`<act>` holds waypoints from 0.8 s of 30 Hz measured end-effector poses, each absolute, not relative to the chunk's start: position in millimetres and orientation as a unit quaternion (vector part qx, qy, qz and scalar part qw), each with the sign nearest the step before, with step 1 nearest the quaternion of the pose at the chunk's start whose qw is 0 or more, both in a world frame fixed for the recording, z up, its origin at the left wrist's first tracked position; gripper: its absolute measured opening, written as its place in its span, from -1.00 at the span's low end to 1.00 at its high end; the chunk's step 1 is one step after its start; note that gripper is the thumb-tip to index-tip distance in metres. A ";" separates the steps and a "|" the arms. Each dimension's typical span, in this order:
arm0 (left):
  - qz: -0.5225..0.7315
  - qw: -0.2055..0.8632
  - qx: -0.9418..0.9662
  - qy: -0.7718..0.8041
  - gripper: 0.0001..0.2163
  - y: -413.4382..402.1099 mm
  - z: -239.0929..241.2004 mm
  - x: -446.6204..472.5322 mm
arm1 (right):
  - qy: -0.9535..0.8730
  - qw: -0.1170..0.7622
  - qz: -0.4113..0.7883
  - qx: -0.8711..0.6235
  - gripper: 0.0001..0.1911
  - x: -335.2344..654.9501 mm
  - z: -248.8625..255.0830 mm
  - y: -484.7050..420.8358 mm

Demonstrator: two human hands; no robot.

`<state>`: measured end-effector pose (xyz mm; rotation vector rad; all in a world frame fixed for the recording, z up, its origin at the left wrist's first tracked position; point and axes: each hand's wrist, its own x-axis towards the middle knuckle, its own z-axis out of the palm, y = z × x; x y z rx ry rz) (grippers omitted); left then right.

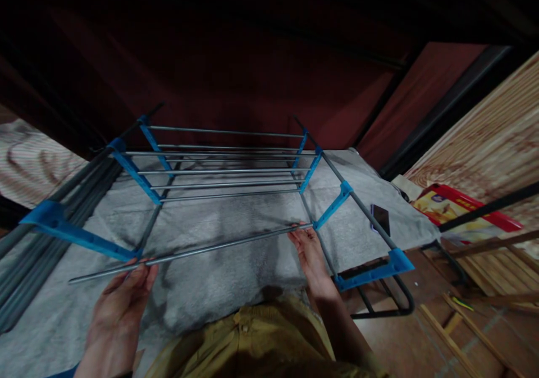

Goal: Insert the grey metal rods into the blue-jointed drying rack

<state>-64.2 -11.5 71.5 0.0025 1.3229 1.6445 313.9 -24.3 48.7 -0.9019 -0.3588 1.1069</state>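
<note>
1. Centrally, a thin, round, grey metal rod [191, 251] lies slantwise across the lower middle of the view, low at 8 o'clock and rising toward 3 o'clock, just above the grey cloth.
2. At the rod's low end, the left hand [120, 305] has its fingers curled loosely about the smooth bar, thumb on top.
3. At the high end, the right hand [309, 251] pinches the bar between fingertips and thumb, close beside a blue plastic bracket [332, 206].
4. Beyond the rod, toward 12 o'clock, stands a rack [223, 167] of parallel grey metal bars set between slanted blue plastic side pieces; darker tubes form its legs.
5. Under everything spreads a grey blanket [236, 277], soft and fuzzy, with dim shadows on it.
6. At 3 o'clock a flat, dark, glossy phone [381, 219] lies on the blanket's edge.
7. Farther toward 3 o'clock a red and yellow box [457, 212] rests against pale, grained wooden boards [492, 147].
8. At 6 o'clock, mustard-coloured fabric of the person's clothing [261, 338] shows, with a button.
9. At 4 o'clock, wooden slats [458, 338] lie on a reddish floor.
</note>
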 end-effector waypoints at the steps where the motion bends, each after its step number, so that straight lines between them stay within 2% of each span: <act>1: 0.680 0.491 0.000 0.544 -0.70 -11.6 71.2 -63.9 | -0.164 0.740 0.506 -0.412 -0.70 313.9 48.8 -24.2; 7: 0.677 0.494 0.014 0.546 -0.71 -10.0 67.7 -61.0 | -0.150 0.743 0.502 -0.416 -0.69 314.9 48.1 -22.9; 19: 0.639 0.521 0.013 0.566 -0.75 -7.4 57.4 -59.6 | -0.117 0.756 0.487 -0.422 -0.80 332.6 51.2 -13.8; 24: 0.642 0.503 -0.006 0.579 -0.69 -5.3 60.7 -69.5 | -0.095 0.758 0.478 -0.432 -0.74 348.8 49.6 -9.7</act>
